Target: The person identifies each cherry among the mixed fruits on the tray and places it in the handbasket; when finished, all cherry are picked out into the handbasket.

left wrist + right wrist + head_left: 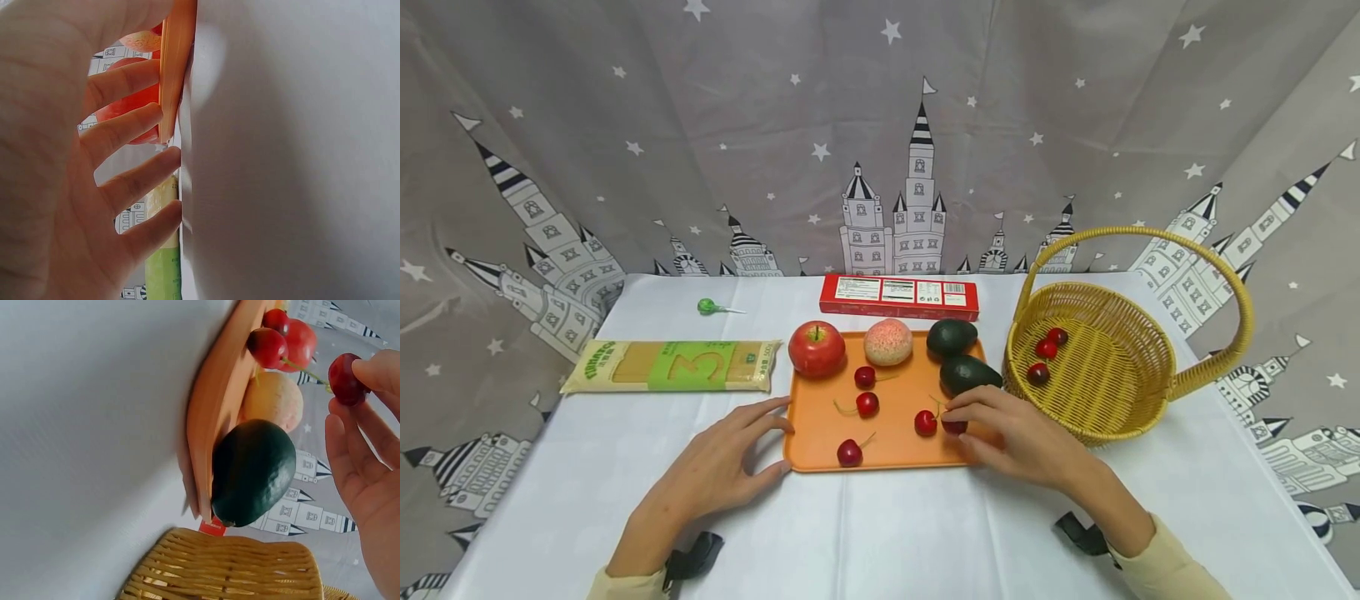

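Note:
My right hand [1026,437] pinches a dark red cherry [347,379] between thumb and fingertips over the right part of an orange tray [895,447]. In the right wrist view the cherry is raised off the tray, its stem pointing away from the palm. My left hand [718,462] is at the tray's left edge, fingers spread and fingertips at the rim. Several cherries with stems lie on the tray, one [926,422] just left of the pinched one. Along its back are a red apple [817,349], a speckled peach [888,342] and two dark avocados [968,376].
A yellow wicker basket [1105,367] with a tall handle stands right of the tray, three cherries [1047,348] inside. Behind the tray lies a red box [898,297]. To the left are a spaghetti pack [677,367] and a green lollipop [707,307]. A grey curtain [760,125] hangs behind.

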A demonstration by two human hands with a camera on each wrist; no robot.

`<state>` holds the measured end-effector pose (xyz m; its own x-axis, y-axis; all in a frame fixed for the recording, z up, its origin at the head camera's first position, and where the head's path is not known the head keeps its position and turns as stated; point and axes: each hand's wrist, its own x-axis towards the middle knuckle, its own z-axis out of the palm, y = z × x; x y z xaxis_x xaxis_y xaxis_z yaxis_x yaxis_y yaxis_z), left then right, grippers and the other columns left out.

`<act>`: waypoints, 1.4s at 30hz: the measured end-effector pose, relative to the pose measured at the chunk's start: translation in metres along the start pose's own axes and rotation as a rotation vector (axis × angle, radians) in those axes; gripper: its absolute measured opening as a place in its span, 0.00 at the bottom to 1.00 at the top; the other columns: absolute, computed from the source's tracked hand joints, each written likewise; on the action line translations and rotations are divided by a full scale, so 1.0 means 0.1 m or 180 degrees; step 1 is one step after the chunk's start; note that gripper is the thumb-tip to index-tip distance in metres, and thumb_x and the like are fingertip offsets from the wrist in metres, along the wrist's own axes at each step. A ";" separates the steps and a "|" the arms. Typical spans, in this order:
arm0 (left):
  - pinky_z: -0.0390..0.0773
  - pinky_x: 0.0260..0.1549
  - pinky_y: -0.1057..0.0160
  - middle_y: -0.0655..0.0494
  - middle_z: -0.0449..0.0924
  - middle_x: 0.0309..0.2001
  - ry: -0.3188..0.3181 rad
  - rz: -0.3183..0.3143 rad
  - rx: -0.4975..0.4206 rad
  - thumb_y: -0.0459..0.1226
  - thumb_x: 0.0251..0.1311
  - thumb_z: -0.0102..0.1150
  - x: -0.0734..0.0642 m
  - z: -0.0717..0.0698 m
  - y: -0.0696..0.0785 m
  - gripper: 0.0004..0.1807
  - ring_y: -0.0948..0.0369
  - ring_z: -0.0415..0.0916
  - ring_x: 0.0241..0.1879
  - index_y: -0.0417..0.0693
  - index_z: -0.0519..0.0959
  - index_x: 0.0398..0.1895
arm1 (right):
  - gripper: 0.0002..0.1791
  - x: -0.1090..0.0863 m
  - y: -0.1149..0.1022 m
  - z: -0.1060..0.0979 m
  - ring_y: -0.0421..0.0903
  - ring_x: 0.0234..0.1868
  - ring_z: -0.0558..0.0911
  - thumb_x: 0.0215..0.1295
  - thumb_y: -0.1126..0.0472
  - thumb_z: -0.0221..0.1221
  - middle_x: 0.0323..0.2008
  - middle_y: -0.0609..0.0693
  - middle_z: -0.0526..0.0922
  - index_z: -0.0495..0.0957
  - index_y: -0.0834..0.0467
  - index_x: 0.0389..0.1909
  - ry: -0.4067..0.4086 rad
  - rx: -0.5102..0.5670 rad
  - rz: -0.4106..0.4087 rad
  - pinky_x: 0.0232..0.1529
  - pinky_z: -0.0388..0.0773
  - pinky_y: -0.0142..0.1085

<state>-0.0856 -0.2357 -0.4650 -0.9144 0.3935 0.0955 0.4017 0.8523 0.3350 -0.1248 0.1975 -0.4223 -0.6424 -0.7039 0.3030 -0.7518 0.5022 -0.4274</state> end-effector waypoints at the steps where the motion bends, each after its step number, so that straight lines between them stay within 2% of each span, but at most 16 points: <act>1: 0.78 0.67 0.37 0.53 0.74 0.75 -0.0003 0.0000 -0.0001 0.53 0.62 0.75 0.00 0.00 0.00 0.20 0.47 0.74 0.72 0.64 0.83 0.54 | 0.21 0.00 0.00 -0.01 0.41 0.62 0.83 0.63 0.63 0.76 0.60 0.39 0.84 0.87 0.47 0.57 0.0008 -0.0001 0.0032 0.64 0.85 0.46; 6: 0.78 0.68 0.37 0.53 0.74 0.76 -0.0041 -0.0036 0.0003 0.53 0.61 0.75 0.01 0.01 0.01 0.20 0.47 0.73 0.73 0.65 0.83 0.55 | 0.22 -0.03 0.00 -0.05 0.43 0.62 0.83 0.63 0.64 0.76 0.60 0.39 0.85 0.87 0.48 0.58 0.0090 0.0020 0.0115 0.62 0.86 0.48; 10: 0.77 0.68 0.36 0.53 0.74 0.76 -0.0060 -0.0078 0.0001 0.53 0.61 0.76 0.01 0.00 0.01 0.20 0.46 0.73 0.73 0.65 0.83 0.55 | 0.24 -0.05 0.02 -0.07 0.45 0.62 0.83 0.61 0.66 0.77 0.60 0.41 0.85 0.87 0.49 0.58 0.0208 0.0011 0.0060 0.61 0.86 0.51; 14: 0.77 0.68 0.36 0.53 0.74 0.76 -0.0067 -0.0101 -0.0003 0.53 0.61 0.76 0.01 0.00 0.01 0.20 0.46 0.73 0.73 0.65 0.83 0.55 | 0.25 -0.06 0.04 -0.09 0.44 0.59 0.84 0.59 0.68 0.77 0.59 0.42 0.86 0.87 0.50 0.57 0.0283 0.0017 -0.0012 0.58 0.88 0.45; 17: 0.77 0.68 0.36 0.53 0.74 0.76 -0.0068 -0.0101 0.0001 0.53 0.61 0.76 0.01 0.00 0.01 0.21 0.46 0.73 0.73 0.65 0.83 0.55 | 0.24 -0.06 0.04 -0.09 0.42 0.56 0.84 0.60 0.67 0.76 0.59 0.42 0.86 0.86 0.50 0.58 0.0248 0.0047 0.0005 0.53 0.88 0.39; 19: 0.77 0.68 0.36 0.53 0.74 0.76 -0.0069 -0.0102 0.0006 0.53 0.61 0.76 0.01 0.00 0.02 0.21 0.46 0.73 0.73 0.65 0.83 0.55 | 0.24 -0.07 0.04 -0.07 0.41 0.56 0.84 0.61 0.66 0.76 0.59 0.42 0.86 0.86 0.50 0.58 0.0178 0.0087 0.0047 0.54 0.88 0.39; 22: 0.77 0.68 0.36 0.53 0.73 0.76 -0.0073 -0.0105 0.0007 0.53 0.61 0.76 0.02 0.00 0.02 0.21 0.46 0.73 0.73 0.65 0.83 0.55 | 0.23 -0.07 0.03 -0.04 0.40 0.58 0.83 0.63 0.64 0.76 0.59 0.41 0.85 0.86 0.50 0.58 0.0051 0.0161 0.0090 0.57 0.88 0.40; 31: 0.77 0.68 0.35 0.53 0.73 0.77 -0.0076 -0.0115 -0.0003 0.54 0.61 0.76 0.02 0.00 0.02 0.21 0.46 0.72 0.74 0.65 0.83 0.55 | 0.20 -0.06 0.00 0.04 0.41 0.63 0.82 0.65 0.63 0.74 0.60 0.39 0.84 0.86 0.48 0.57 -0.0094 0.0273 -0.0100 0.63 0.85 0.44; 38: 0.77 0.68 0.35 0.53 0.73 0.77 -0.0071 -0.0115 -0.0007 0.53 0.61 0.76 0.02 -0.01 0.02 0.21 0.46 0.73 0.73 0.65 0.83 0.55 | 0.21 -0.08 0.00 -0.02 0.40 0.60 0.83 0.63 0.63 0.76 0.59 0.39 0.84 0.86 0.49 0.56 0.0021 0.0191 -0.0031 0.57 0.87 0.39; 42: 0.77 0.68 0.35 0.53 0.73 0.76 -0.0074 -0.0115 -0.0004 0.54 0.61 0.76 0.02 -0.01 0.02 0.21 0.46 0.73 0.74 0.65 0.83 0.55 | 0.23 -0.09 0.04 -0.11 0.41 0.58 0.83 0.60 0.66 0.76 0.58 0.40 0.84 0.87 0.48 0.55 0.0151 0.0126 -0.0013 0.58 0.87 0.42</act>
<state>-0.0866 -0.2333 -0.4636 -0.9268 0.3704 0.0615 0.3684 0.8656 0.3391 -0.1232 0.2114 -0.4178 -0.6464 -0.6808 0.3446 -0.7486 0.4784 -0.4590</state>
